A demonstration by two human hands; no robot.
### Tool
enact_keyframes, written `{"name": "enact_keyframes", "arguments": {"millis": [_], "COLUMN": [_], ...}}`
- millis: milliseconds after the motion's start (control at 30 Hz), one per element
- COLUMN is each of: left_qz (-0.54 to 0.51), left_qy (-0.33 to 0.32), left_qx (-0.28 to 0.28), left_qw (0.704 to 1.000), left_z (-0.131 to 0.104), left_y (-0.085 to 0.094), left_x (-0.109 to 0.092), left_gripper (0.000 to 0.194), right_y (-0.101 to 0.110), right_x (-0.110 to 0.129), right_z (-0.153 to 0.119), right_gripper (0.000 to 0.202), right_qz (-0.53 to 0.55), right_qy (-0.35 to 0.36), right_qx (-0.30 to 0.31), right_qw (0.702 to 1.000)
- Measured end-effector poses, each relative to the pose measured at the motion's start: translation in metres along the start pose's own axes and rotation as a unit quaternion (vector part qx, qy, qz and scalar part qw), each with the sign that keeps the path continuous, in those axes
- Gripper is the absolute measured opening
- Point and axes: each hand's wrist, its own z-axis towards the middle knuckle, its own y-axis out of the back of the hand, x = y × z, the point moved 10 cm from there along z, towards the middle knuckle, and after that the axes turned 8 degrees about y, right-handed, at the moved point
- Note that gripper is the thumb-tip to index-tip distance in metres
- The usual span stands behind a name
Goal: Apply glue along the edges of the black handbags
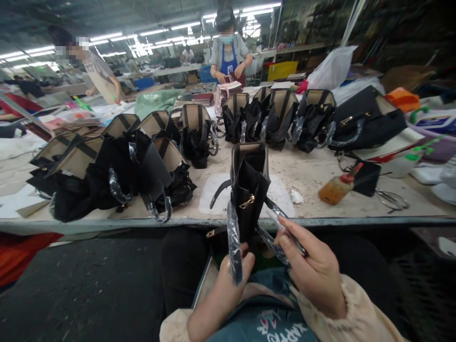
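Note:
A black handbag stands open at the table's front edge, with its tan-edged mouth at the top and a gold zip pull on its inner pocket. My left hand is closed on the low front of the bag, partly behind a plastic-wrapped handle. In my right hand is a slim tool with a pale, thin front end, pinched between thumb and fingers. Its tip lies close to the bag's right side, by the other wrapped handle. Its exact kind is unclear.
Several similar black bags crowd the table's left, with more along the back. On the right are an orange-brown glue bottle, scissors and a dark flat piece. A co-worker in a blue apron stands across the table.

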Motion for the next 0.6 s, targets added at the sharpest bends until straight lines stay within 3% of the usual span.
{"name": "enact_keyframes", "arguments": {"millis": [100, 200, 300, 400, 500, 600], "left_qz": [0.049, -0.081, -0.167, -0.158, -0.173, -0.203], "left_qy": [-0.008, -0.059, -0.118, -0.122, -0.090, -0.026], "left_qx": [0.028, 0.026, 0.029, 0.048, 0.039, 0.003], "left_qw": [0.998, 0.995, 0.979, 0.979, 0.980, 0.979], "left_z": [0.000, -0.003, -0.009, -0.011, -0.007, 0.001], "left_y": [-0.011, -0.014, -0.018, -0.030, -0.032, -0.026], "left_x": [-0.012, -0.040, -0.073, -0.093, -0.097, -0.086], "left_gripper": [0.052, 0.061, 0.037, 0.032, 0.030, 0.030], "right_y": [-0.001, -0.005, -0.018, -0.034, -0.039, -0.039], "right_x": [0.000, 0.003, 0.011, 0.018, 0.019, 0.014], "right_z": [-0.002, -0.004, -0.006, -0.010, -0.014, -0.017], "right_gripper": [0.039, 0.038, 0.038, 0.039, 0.041, 0.040], "right_qz": [0.003, 0.023, 0.051, 0.077, 0.080, 0.072], "right_qy": [0.004, 0.013, 0.031, 0.048, 0.055, 0.046], "right_qx": [-0.007, -0.007, 0.029, 0.074, 0.076, 0.075], "right_qw": [1.000, 1.000, 0.998, 0.993, 0.992, 0.993]}}
